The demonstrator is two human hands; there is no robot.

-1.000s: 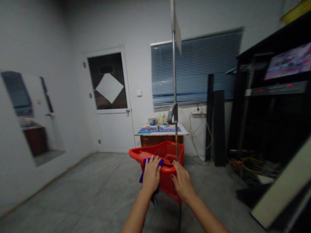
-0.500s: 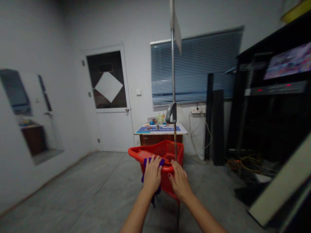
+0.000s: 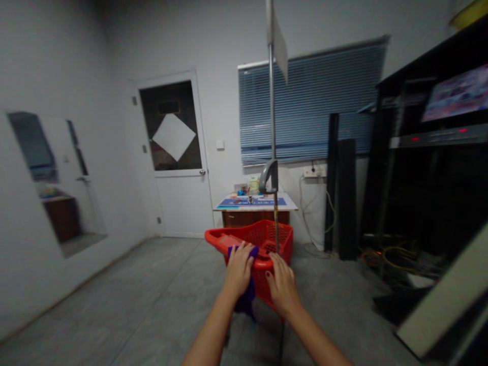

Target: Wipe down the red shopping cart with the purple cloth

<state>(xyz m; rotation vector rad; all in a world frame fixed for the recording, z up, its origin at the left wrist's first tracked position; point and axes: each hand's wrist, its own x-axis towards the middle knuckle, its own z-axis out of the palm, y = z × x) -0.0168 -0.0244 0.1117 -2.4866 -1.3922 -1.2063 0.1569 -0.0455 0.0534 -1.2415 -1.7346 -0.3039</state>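
Observation:
A red plastic basket (image 3: 247, 233) with slotted walls is in front of me in the middle of the view. My left hand (image 3: 239, 269) is closed over a purple cloth (image 3: 247, 300), pressing it against the near rim; part of the cloth hangs down between my wrists. My right hand (image 3: 282, 284) hooks its fingers over the same rim further right, thumb against the basket's outer wall. Just past these fingertips, a thin metal pole (image 3: 273, 127) rises beside the basket, carrying a grey hook-shaped handle (image 3: 269, 177) and a white panel (image 3: 280, 48).
Behind the basket stands a small desk (image 3: 255, 218) with several items on it. A white door (image 3: 183, 203) is at back left and a mirror (image 3: 72, 183) on the left wall. To the right are a dark rack (image 3: 430, 193), loose cables (image 3: 392, 256) and a leaning board (image 3: 438, 300).
The view has turned slightly left. The purple cloth has shifted from the left side of my left hand and hangs more to its right. Both hands stay on the basket.

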